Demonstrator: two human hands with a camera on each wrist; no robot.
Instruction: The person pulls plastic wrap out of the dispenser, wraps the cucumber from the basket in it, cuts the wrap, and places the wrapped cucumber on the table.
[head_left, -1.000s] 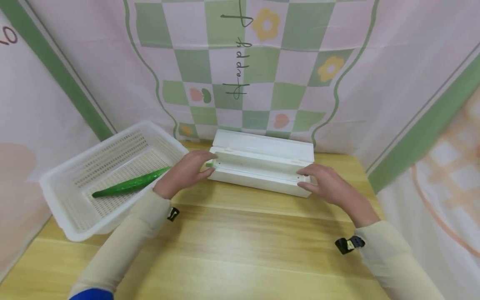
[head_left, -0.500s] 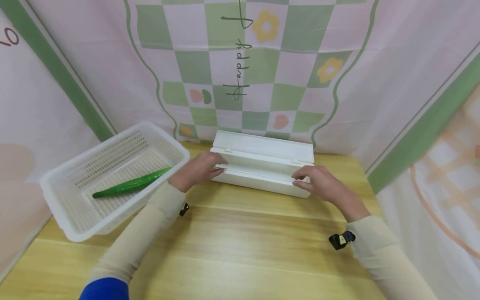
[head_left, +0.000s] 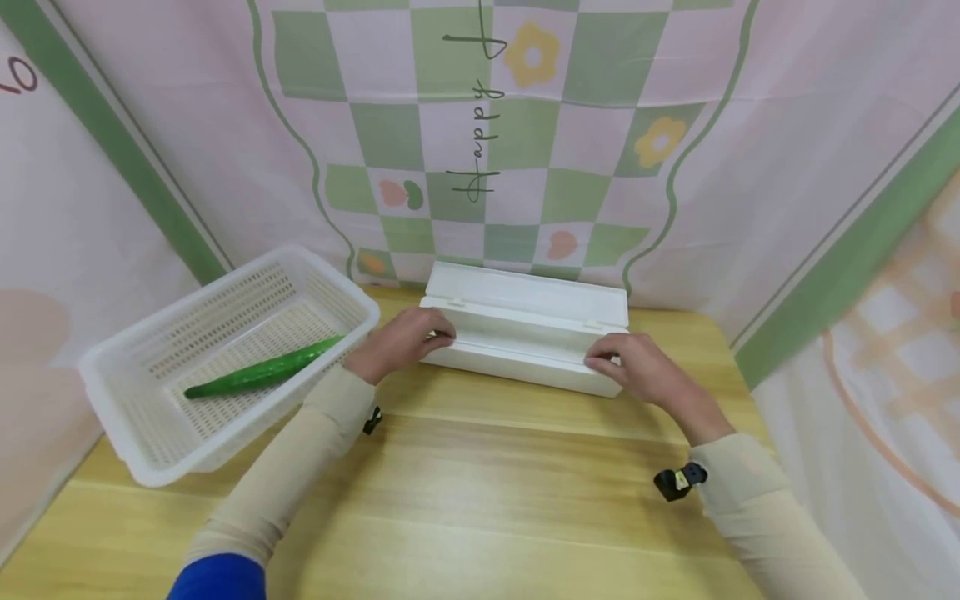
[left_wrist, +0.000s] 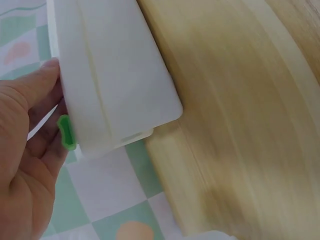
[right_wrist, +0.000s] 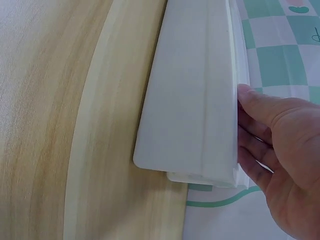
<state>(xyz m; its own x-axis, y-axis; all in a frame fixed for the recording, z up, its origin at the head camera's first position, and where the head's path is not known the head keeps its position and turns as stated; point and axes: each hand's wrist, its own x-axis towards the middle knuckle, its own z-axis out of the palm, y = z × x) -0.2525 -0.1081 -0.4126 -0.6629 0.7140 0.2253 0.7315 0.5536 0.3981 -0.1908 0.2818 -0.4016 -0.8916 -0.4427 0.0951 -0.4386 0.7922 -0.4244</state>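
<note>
A long white box point(head_left: 525, 374), which looks like a plastic wrap dispenser, stands at the table's back with its lid point(head_left: 525, 292) raised. My left hand point(head_left: 401, 340) pinches at the left end of its front rim, thumb against fingers. A green piece point(left_wrist: 66, 132) at that end shows beside the left fingers in the left wrist view. At the right end of the rim, my right hand point(head_left: 637, 362) pinches likewise; its thumb point(right_wrist: 245, 92) lies along the edge in the right wrist view. Whether clear film lies between the fingertips cannot be told.
A white slotted basket point(head_left: 112, 367) stands on the left of the wooden table point(head_left: 480, 500), with a green cucumber point(head_left: 262, 372) lying in it. A checked cloth point(head_left: 517, 133) hangs right behind the box.
Both hands have moved inward along the box, the left one more. Thumbs and fingers, apart a second ago, have come together at the rim. Box and basket have stayed put.
</note>
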